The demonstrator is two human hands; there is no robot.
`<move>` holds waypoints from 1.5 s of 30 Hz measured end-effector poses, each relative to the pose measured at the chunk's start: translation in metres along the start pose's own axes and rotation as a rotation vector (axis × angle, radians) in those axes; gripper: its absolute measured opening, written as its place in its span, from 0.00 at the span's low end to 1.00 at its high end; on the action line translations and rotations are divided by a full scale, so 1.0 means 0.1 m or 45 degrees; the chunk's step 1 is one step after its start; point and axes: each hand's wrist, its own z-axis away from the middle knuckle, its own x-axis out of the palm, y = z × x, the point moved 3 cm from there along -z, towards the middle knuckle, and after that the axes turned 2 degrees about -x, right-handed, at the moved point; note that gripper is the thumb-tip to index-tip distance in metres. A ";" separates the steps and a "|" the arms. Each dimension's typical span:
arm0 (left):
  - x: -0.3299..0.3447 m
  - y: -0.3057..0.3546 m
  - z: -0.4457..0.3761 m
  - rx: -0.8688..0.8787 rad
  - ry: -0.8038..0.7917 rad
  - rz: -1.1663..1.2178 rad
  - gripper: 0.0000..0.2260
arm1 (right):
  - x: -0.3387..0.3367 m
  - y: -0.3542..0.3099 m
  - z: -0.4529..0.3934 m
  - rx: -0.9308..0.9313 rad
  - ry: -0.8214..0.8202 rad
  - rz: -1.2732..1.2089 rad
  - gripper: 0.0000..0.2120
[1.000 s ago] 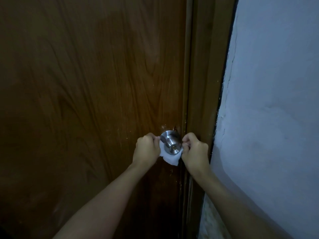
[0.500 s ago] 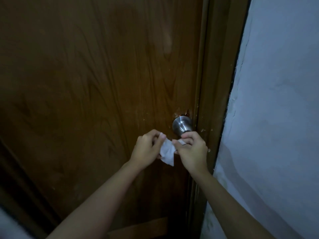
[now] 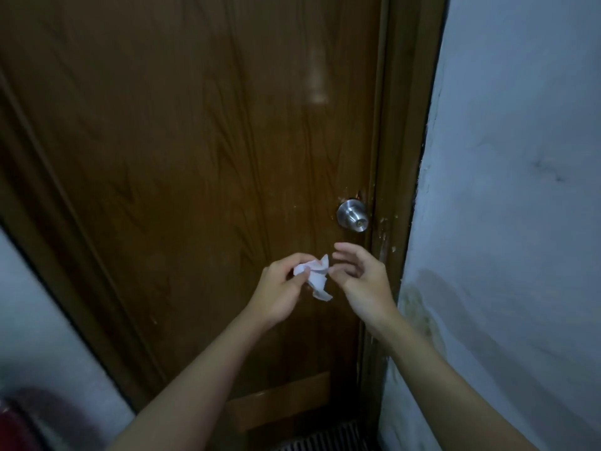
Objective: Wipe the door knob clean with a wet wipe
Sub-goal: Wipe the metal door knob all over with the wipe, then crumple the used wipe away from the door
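Observation:
A round silver door knob sits at the right edge of a brown wooden door, bare and untouched. Below and to its left, my left hand pinches a crumpled white wet wipe. My right hand hovers just right of the wipe with its fingers spread, its fingertips close to the wipe but holding nothing. Both hands are well clear of the knob.
The brown door frame runs down beside the knob, with a pale stained wall to its right. A slatted vent lies at the door's foot. A dark red object shows at the bottom left.
Both hands came off the knob and dropped down and back from it. My right hand let go of the wipe and spread its fingers; the left hand keeps the wipe, now crumpled.

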 end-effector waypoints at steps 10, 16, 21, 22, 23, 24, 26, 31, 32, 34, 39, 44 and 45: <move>0.11 0.05 1.10 -0.068 -0.104 0.172 0.10 | -0.08 0.05 1.16 0.158 -0.109 -0.223 0.06; 0.47 0.04 1.59 -0.263 -0.128 0.384 0.07 | -0.37 0.19 1.66 0.250 -0.061 -0.215 0.11; 0.99 0.04 1.88 -0.427 -0.104 0.601 0.08 | -0.79 0.35 1.99 0.276 -0.040 -0.187 0.12; 1.11 0.05 1.93 -0.450 -0.076 0.579 0.08 | -0.89 0.38 2.06 0.288 -0.036 -0.192 0.12; 1.24 0.07 1.97 -0.465 -0.059 0.549 0.08 | -1.01 0.42 2.13 0.302 -0.028 -0.196 0.12; 1.39 0.10 2.02 -0.474 -0.049 0.517 0.07 | -1.15 0.47 2.21 0.303 -0.022 -0.183 0.12; 1.71 0.16 2.11 -0.489 -0.061 0.480 0.07 | -1.42 0.57 2.36 0.320 -0.009 -0.145 0.13; 2.44 0.19 2.38 -0.541 -0.034 0.433 0.07 | -2.07 0.91 2.77 0.346 0.079 -0.041 0.14; 2.61 0.16 2.46 -0.566 -0.029 0.416 0.07 | -2.20 1.03 2.87 0.353 0.093 0.001 0.15; 2.90 0.04 2.58 -0.616 -0.023 0.384 0.05 | -2.39 1.24 3.05 0.393 0.104 0.060 0.15; 3.55 -0.45 2.86 -0.772 -0.034 0.278 0.06 | -2.70 1.93 3.43 0.495 0.117 0.145 0.13; 4.09 -1.10 3.12 -0.941 -0.594 0.076 0.23 | -2.84 2.81 3.72 0.573 0.049 0.377 0.09; 4.15 -1.22 3.16 -0.973 -0.646 0.061 0.26 | -2.86 2.96 3.78 0.609 0.035 0.395 0.08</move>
